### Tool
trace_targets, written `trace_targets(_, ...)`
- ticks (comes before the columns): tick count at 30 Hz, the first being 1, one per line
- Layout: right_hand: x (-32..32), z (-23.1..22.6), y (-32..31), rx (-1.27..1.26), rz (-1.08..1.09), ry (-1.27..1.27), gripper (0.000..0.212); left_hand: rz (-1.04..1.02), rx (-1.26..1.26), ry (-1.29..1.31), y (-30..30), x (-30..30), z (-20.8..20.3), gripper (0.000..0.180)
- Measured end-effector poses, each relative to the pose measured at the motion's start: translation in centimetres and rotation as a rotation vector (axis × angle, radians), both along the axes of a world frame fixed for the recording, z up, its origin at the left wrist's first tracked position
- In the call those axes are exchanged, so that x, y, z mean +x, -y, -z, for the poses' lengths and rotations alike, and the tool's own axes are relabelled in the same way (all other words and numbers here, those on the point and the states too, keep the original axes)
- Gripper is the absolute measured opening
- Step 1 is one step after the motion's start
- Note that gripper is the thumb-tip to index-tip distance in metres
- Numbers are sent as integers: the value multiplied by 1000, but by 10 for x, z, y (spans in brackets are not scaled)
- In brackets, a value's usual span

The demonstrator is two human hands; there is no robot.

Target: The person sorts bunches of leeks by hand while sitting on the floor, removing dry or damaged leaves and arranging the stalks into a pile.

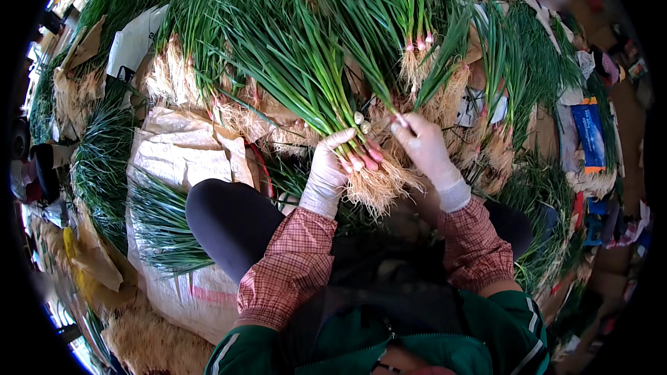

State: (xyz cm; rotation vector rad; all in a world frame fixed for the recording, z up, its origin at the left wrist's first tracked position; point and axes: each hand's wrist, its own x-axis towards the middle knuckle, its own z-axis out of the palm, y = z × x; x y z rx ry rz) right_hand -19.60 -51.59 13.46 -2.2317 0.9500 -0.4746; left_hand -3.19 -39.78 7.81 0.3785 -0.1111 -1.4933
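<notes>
My left hand, in a pale glove, is closed around a bunch of green garlic. Its long green leaves point up and away, and its pinkish bulbs and pale stringy roots hang out below my fingers. My right hand, gloved too, pinches the lower end of a thin green garlic stalk just right of the bunch. Its own root end is hidden by my fingers. Two small whitish bulbs show at the bunch's right edge, between my hands.
More green garlic lies in heaps across the far side, with a further pile on the right. A wrinkled woven sack spreads at left, with leaves on it. My bent knee rises beside it. A blue packet is far right.
</notes>
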Motion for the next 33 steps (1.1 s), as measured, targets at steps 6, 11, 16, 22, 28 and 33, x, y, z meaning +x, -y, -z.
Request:
trace_targets(6,1,-29,51,-244,210,53,24,-37,-66,-110,-4,2,5,27)
trace_targets(11,2,-1,-14,140,-237,-170,40,-58,41,-1,-17,2,-5,30)
trace_targets(16,54,45,-7,416,-13,-67,39,28,101,-36,-29,4,15,31)
trace_targets(22,68,73,-28,665,125,183,17,227,397,288,-36,13,32,31)
trace_targets(28,59,101,-32,1395,485,858,23,-42,204,345,-39,-3,6,28)
trace_targets(33,66,28,-49,880,204,320,34,-81,206,264,-53,1,-6,33)
